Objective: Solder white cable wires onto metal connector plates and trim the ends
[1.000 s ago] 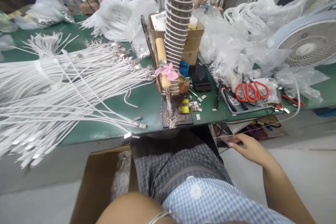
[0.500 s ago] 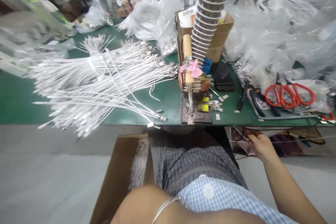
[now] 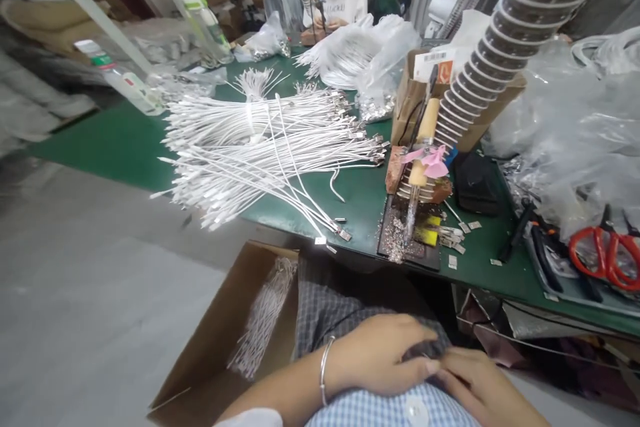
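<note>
Bringing of the right hand (image 3: 473, 373) to the left hand (image 3: 383, 353) has just been done: earlier it was held out below the tabletop (image 3: 125, 153) edge, well to the right. Both are now seen close together over the lap, in front of the checked shirt (image 3: 350, 410). The view has also been swung leftward.

Hands: fingers of both half curled, the left thumb close to the right fingers. Whether anything is pinched between them cannot be told; a small glint is noted there, too faint to be named. No tool is seen in either.

Cables (image 3: 240, 177): heaped on the tabletop, left of the iron (image 3: 429, 121), metal ends mostly turned toward it. A few are laid askew across the front of the heap, connectors (image 3: 344, 235) near the edge. More strands (image 3: 265, 320) are held in the carton (image 3: 200, 340) below, beside the lap.

Iron: propped upright, not gripped, tip down over a dark plate (image 3: 387, 240) scattered with bright grains. A yellow block (image 3: 429, 232) is set beside the tip, with loose metal pieces (image 3: 453, 260) nearby. Red-handled scissors (image 3: 590, 253) are left farther right, untouched.

Meaning, as judged: handling is centred at the lap, with the iron left out of use.
</note>
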A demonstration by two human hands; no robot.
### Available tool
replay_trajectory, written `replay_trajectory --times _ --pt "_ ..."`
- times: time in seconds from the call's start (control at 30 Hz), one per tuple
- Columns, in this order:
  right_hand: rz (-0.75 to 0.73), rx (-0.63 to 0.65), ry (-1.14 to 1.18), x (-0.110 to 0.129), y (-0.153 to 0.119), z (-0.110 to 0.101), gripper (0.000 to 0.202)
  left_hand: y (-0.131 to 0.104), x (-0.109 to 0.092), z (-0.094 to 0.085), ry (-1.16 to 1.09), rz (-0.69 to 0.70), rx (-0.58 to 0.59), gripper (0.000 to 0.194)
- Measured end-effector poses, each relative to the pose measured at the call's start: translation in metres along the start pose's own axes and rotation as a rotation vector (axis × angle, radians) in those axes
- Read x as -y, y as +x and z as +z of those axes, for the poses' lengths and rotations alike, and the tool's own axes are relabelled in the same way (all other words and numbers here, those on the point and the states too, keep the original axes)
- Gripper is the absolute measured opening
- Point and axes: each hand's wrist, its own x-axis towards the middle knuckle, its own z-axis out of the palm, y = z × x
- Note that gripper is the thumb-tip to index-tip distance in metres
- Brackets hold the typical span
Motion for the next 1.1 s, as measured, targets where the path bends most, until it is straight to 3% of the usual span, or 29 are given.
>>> replay_trajectory --times 0.1,0.2,0.27,0.43,0.5,0.6,0.7,0.8,0.87,1.0,1.03,1.1 --pt "-0.193 0.084 -0.219 0.026 0.032 0.002 0.036 -0.007 0.003 0.002 0.006 -0.204 -0.049 0.024" --pt "-0.330 0.104 -0.348 0.035 0.047 0.000 0.035 -0.026 0.007 -0.001 -0.055 -0.245 -0.102 0.012" --pt "-0.346 0.131 -0.371 0.036 0.050 -0.002 0.036 -0.039 0.011 -0.002 -0.100 -0.280 -0.130 0.010" --pt "-0.245 0.217 -0.249 0.044 0.058 0.000 0.029 -0.052 0.020 0.008 -0.118 -0.359 -0.218 0.011" --pt "-0.126 0.196 -0.047 0.050 0.063 0.005 0.028 -0.049 0.019 0.010 -0.092 -0.358 -0.250 0.010" --pt "0.061 0.135 0.302 0.056 0.068 0.013 0.043 -0.046 0.015 0.001 -0.041 -0.337 -0.288 0.009" --pt "0.102 0.099 0.435 0.049 0.066 0.017 0.053 -0.054 0.015 -0.029 0.027 -0.314 -0.335 0.015" --pt "0.095 0.042 0.478 0.030 0.059 0.018 0.058 -0.069 0.023 -0.078 0.267 -0.336 -0.576 0.029" --pt "0.097 0.020 0.486 0.018 0.053 0.020 0.059 -0.076 0.031 -0.112 0.503 -0.230 -0.660 0.024" --pt "0.126 -0.014 0.426 0.010 0.045 0.027 0.056 -0.069 0.046 -0.159 0.986 -0.124 -0.415 0.077" --pt "0.127 -0.040 0.416 0.011 0.043 0.029 0.055 -0.065 0.050 -0.165 1.044 -0.096 -0.392 0.078" --pt "0.122 -0.096 0.412 0.014 0.040 0.033 0.052 -0.058 0.058 -0.170 1.096 -0.007 -0.428 0.059"
